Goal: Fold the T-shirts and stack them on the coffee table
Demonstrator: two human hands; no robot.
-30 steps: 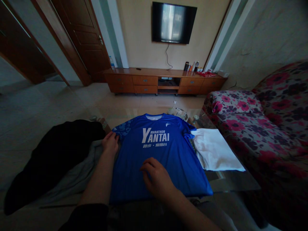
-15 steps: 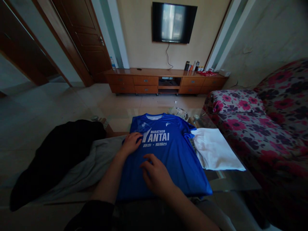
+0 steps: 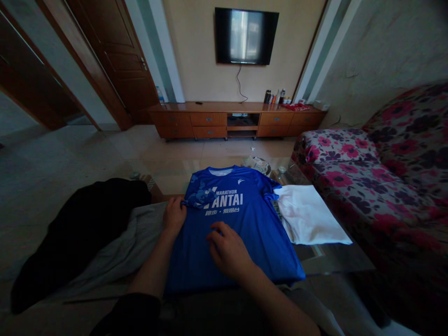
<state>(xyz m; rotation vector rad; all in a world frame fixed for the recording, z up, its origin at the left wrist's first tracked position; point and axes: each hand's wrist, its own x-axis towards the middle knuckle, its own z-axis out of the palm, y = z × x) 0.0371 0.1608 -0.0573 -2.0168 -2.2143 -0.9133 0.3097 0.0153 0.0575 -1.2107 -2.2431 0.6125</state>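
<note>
A blue T-shirt with white "MARATHON YANTAI" lettering lies front up on the glass table, collar pointing away from me. My left hand is closed on its left sleeve, which lies folded inward over part of the print. Over the middle of the shirt is my right hand, its fingers loosely bent and apart with nothing in them. Whether it touches the cloth I cannot tell. A folded white garment lies to the right, by the other sleeve.
On the left, a black garment is heaped on a grey one. The glass table's edge runs along the right. A floral sofa stands beyond it. Behind are a wooden TV cabinet and a wall-mounted television.
My left hand has moved left and slightly toward me, closing on the shirt's sleeve. The sleeve now lies over the first letter of the print. My right hand has barely shifted.
</note>
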